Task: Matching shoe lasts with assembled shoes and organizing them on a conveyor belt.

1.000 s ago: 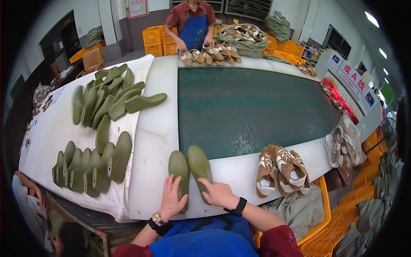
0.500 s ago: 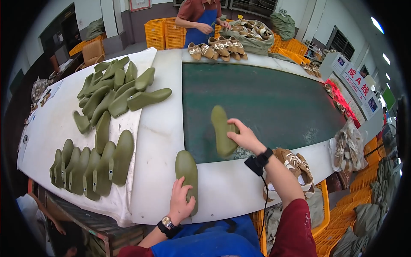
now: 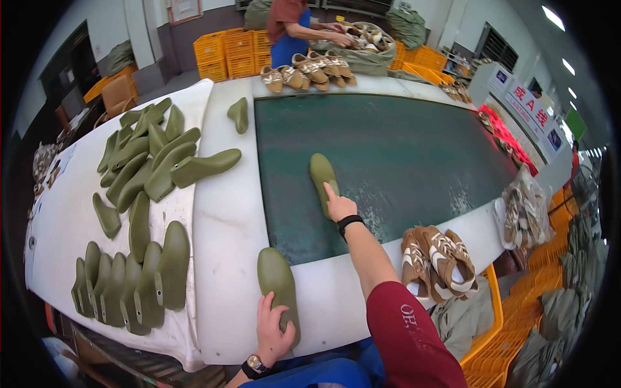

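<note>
My left hand (image 3: 274,328) is closed around the heel end of an olive-green shoe last (image 3: 277,278) on the table's white front border, its toe pointing away from me. My right hand (image 3: 340,207) reaches forward over the dark green belt (image 3: 414,161). It grips the near end of a second green shoe last (image 3: 321,171) lying on the belt, with the index finger stretched along it; the other fingers are partly hidden. Leftward, a row of upright lasts (image 3: 132,288) stands on white cloth, with a loose pile of lasts (image 3: 155,155) beyond.
A single last (image 3: 239,116) lies on the white border at the far left of the belt. Brown-and-white shoes (image 3: 440,262) stand near my right forearm, and more shoes (image 3: 310,71) line the far edge. A co-worker (image 3: 291,29) handles shoes in a sack. Orange crates (image 3: 511,323) are at right.
My right hand has moved its last down onto the belt and turned, wrist now behind it. One last from the pile's right edge now lies apart on the white border. The co-worker reaches into the sack.
</note>
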The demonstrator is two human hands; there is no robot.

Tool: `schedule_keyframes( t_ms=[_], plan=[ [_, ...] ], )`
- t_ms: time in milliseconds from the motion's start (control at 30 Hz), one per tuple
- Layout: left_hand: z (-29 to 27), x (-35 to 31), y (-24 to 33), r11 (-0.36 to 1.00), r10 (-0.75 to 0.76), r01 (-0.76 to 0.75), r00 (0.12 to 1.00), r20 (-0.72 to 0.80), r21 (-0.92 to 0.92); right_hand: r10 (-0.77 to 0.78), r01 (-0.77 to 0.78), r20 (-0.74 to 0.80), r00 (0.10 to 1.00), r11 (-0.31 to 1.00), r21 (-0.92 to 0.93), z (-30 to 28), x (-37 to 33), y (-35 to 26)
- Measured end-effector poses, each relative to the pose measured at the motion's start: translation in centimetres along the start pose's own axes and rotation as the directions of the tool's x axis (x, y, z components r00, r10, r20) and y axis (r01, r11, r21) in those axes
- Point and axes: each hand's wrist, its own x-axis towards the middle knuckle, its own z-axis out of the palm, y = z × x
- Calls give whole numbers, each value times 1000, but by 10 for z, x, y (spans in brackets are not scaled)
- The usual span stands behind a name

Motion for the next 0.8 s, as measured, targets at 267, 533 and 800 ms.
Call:
schedule_keyframes(
  t_ms=[267, 533, 800],
  plan=[
    [8, 1, -5, 1000, -5, 4, 999, -45, -19, -205, 183, 194, 959, 975, 125, -62, -67, -12],
    [7, 2, -6, 999, 15, -14, 999, -34, 29, -232, 220, 149, 961, 971, 94, -147, -326, 61],
    [-14, 24, -22, 987, 69, -57, 995, -75, 153, 135, -67, -227, 965, 956, 284, -83, -357, 115]
  ],
)
